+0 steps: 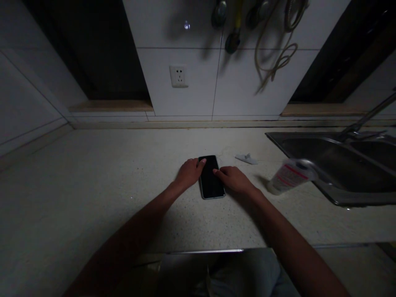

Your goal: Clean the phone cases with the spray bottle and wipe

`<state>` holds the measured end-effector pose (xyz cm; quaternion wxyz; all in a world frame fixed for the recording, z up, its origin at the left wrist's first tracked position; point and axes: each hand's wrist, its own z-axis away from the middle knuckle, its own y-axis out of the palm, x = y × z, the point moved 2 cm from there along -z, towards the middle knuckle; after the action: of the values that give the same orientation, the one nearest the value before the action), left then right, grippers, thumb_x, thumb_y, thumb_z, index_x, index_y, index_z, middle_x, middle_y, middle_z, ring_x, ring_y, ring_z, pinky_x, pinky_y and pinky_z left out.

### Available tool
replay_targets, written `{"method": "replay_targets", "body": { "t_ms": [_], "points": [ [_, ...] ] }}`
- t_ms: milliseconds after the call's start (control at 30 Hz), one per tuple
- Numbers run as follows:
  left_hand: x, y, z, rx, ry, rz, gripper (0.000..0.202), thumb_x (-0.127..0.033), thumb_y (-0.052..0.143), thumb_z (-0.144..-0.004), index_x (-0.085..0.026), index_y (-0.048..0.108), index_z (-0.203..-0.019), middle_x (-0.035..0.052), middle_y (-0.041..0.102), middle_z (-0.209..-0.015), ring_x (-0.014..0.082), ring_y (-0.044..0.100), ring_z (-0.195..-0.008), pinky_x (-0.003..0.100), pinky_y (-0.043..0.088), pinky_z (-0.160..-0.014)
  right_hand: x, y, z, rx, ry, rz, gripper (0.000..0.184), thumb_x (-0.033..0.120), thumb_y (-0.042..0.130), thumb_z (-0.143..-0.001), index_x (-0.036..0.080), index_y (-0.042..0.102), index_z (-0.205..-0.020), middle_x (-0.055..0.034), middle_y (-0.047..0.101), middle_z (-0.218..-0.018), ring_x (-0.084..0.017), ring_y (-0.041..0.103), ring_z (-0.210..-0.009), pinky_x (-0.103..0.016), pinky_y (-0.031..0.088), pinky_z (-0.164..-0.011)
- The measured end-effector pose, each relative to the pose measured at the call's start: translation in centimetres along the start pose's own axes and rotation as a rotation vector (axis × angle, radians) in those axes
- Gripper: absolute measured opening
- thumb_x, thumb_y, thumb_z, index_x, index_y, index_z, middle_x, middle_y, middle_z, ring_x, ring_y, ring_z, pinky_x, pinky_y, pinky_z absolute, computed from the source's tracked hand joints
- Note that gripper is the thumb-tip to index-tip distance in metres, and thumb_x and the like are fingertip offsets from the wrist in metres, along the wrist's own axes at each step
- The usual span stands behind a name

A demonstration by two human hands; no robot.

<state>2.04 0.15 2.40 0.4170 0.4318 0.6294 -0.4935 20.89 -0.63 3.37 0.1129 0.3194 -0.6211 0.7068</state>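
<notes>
Head view, centre of frame: we list one phone (pixel 210 177), flat on the counter (pixel 93 198). Left hand (pixel 188 173) and right hand (pixel 233 180) flank it, unclenched, fingers at its edges; any grip cannot be told. At right: tube (pixel 291 176), sink (pixel 340 201).

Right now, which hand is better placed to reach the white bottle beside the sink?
Probably the right hand. It rests at the phone's edge on the same side as the white bottle, with nothing between them. The left hand is on the phone's other side, so it would have to cross over.
</notes>
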Motion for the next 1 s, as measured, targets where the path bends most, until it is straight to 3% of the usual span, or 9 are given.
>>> {"method": "replay_targets", "body": {
  "t_ms": [133,267,367,467,600,700,800,1000],
  "points": [
    [0.0,0.5,0.7,-0.042,0.012,0.084,0.03,-0.021,0.083,-0.071,-0.019,0.061,-0.052,0.0008,0.045,-0.057,0.0227,0.059,-0.078,0.028,0.039,-0.084,0.1,-0.1,0.5,0.047,0.073,0.157,0.051,0.054,0.044,-0.097,0.018,0.072,-0.074,-0.0164,0.072,-0.076,-0.027,0.067,-0.071,-0.034,0.041,-0.066],
    [-0.4,0.8,1.1,0.056,0.084,-0.422,0.027,-0.037,0.069,-0.086,-0.018,0.066,-0.068,0.007,0.06,-0.071,0.0257,0.063,-0.086,0.033,0.042,-0.086,1.0,-0.1,1.1,0.064,0.127,0.302,0.054,0.053,0.039,-0.1,0.015,0.076,-0.09,-0.0211,0.075,-0.093,-0.031,0.071,-0.088,-0.038,0.048,-0.076],
    [-0.9,0.3,0.9,0.177,0.141,-0.811,0.048,-0.046,0.039,-0.101,-0.016,0.071,-0.083,0.0128,0.069,-0.087,0.0263,0.065,-0.086,0.036,0.045,-0.08,1.4,-0.5,1.3,0.116,0.158,0.434,0.058,0.05,0.03,-0.103,0.015,0.076,-0.102,-0.0207,0.075,-0.103,-0.032,0.072,-0.096,-0.038,0.05,-0.079],
    [-0.9,-1.0,0.1,0.148,0.141,-0.977,0.059,-0.047,0.026,-0.104,-0.016,0.072,-0.084,0.0126,0.073,-0.089,0.0248,0.066,-0.083,0.035,0.045,-0.075,0.6,-1.2,1.2,0.048,0.261,0.458,0.059,0.047,0.026,-0.104,0.014,0.074,-0.109,-0.0215,0.074,-0.109,-0.033,0.071,-0.102,-0.039,0.05,-0.08],
    [0.2,-2.4,-1.0,0.123,0.148,-1.054,0.047,-0.04,0.033,-0.102,-0.017,0.073,-0.09,0.0115,0.075,-0.095,0.0237,0.068,-0.086,0.034,0.045,-0.075,-1.1,-1.7,0.9,-0.034,0.377,0.433,0.056,0.042,0.027,-0.104,0.01,0.072,-0.114,-0.0236,0.072,-0.114,-0.034,0.069,-0.108,-0.04,0.049,-0.086],
    [1.1,-2.3,-1.1,0.132,0.162,-1.06,0.034,-0.033,0.041,-0.099,-0.019,0.071,-0.106,0.0099,0.074,-0.105,0.0237,0.068,-0.095,0.033,0.046,-0.078,-1.7,-1.6,0.8,-0.056,0.375,0.414,0.055,0.043,0.029,-0.103,0.011,0.072,-0.114,-0.0237,0.072,-0.114,-0.034,0.069,-0.108,-0.041,0.049,-0.087],
    [1.3,-1.8,-0.8,0.138,0.184,-1.055,0.034,-0.034,0.045,-0.097,-0.018,0.067,-0.117,0.0108,0.073,-0.112,0.0246,0.067,-0.1,0.034,0.046,-0.082,-1.7,-1.6,0.7,-0.074,0.369,0.401,0.055,0.042,0.029,-0.103,0.012,0.073,-0.113,-0.0231,0.072,-0.114,-0.033,0.069,-0.107,-0.04,0.049,-0.086],
    [0.9,-1.7,-0.7,0.142,0.178,-1.021,0.033,-0.034,0.042,-0.098,-0.02,0.071,-0.108,0.0106,0.073,-0.108,0.0245,0.067,-0.097,0.034,0.046,-0.08,-1.7,-1.7,0.9,-0.099,0.361,0.399,0.054,0.043,0.029,-0.103,0.013,0.073,-0.111,-0.023,0.072,-0.112,-0.033,0.07,-0.102,-0.04,0.048,-0.08]
  ]
}}
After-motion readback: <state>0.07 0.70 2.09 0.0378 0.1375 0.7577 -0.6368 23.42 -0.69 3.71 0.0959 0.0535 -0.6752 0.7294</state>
